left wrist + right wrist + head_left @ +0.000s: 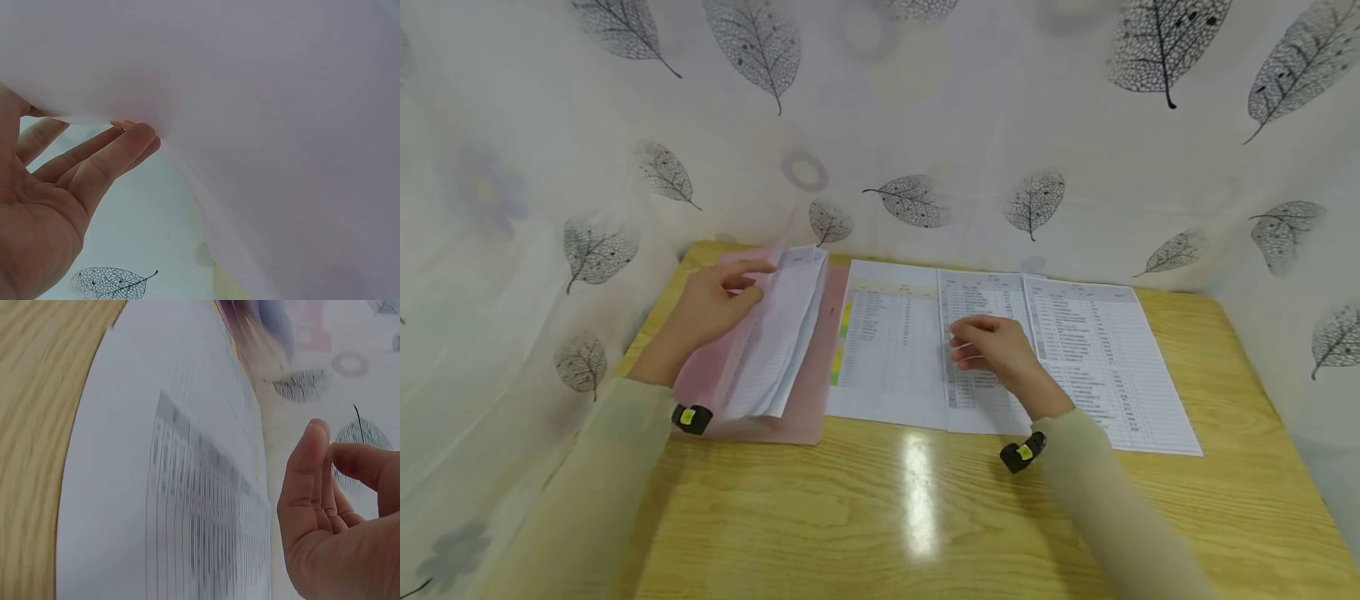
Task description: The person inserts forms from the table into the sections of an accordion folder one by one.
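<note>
On the left of the table lies a pink folder point(805, 417), its translucent cover raised, with loose white papers point(778, 333) standing half turned inside it. My left hand point(711, 304) is at the raised cover; in the left wrist view its fingertips pinch the edge of the pale pink cover point(269, 119). My right hand point(996, 354) hovers above the middle printed sheet point(973, 283), fingers loosely bent and thumb near the index finger. Nothing shows between those fingers in the right wrist view, where the printed sheet point(119, 487) lies beside the hand.
Right of the folder lies a sheet with yellow and green marks point(887, 367), and at the far right another printed sheet point(1150, 400). All rest on a wood-grain table point(820, 517). A leaf-patterned curtain point(925, 125) hangs around the table's back and sides.
</note>
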Demonstrator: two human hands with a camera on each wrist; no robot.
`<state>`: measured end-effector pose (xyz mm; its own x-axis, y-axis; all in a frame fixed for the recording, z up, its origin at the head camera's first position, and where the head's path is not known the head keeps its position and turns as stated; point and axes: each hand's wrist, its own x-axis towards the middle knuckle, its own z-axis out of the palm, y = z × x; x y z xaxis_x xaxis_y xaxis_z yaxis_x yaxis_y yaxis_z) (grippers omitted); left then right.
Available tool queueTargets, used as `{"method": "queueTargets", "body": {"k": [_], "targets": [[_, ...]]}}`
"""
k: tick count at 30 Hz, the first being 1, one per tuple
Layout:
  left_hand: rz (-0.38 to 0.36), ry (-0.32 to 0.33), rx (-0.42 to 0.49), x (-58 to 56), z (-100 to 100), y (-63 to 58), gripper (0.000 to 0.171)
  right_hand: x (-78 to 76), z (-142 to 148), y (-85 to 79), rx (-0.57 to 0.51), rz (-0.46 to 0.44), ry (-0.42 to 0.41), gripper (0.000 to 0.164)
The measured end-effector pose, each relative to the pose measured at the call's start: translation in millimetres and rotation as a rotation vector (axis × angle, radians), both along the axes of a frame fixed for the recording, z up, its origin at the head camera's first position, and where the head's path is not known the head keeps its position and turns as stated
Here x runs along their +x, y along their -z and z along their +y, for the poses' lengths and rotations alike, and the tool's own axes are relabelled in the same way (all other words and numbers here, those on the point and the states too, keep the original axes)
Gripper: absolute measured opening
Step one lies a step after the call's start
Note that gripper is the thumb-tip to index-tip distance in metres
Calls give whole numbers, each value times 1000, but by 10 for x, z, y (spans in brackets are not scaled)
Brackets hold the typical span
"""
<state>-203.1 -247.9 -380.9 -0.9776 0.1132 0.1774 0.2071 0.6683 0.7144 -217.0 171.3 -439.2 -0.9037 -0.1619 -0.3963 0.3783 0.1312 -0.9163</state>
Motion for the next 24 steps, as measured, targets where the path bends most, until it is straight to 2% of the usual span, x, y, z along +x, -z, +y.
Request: {"method": "queueTargets", "body": {"k": [7,12,18,24], "targets": [[2,-7,7,-10,-14,21,35,29,522,-35,37,11,81,50],[4,-9,7,-18,-13,26,35,53,906,-24,57,16,153,39],[-13,-13,19,-13,-19,19,36,100,1338,-32,48,-18,238,28],[7,-8,43,-23,-17,38,35,172,1756,-39,67,-32,301,18]]}}
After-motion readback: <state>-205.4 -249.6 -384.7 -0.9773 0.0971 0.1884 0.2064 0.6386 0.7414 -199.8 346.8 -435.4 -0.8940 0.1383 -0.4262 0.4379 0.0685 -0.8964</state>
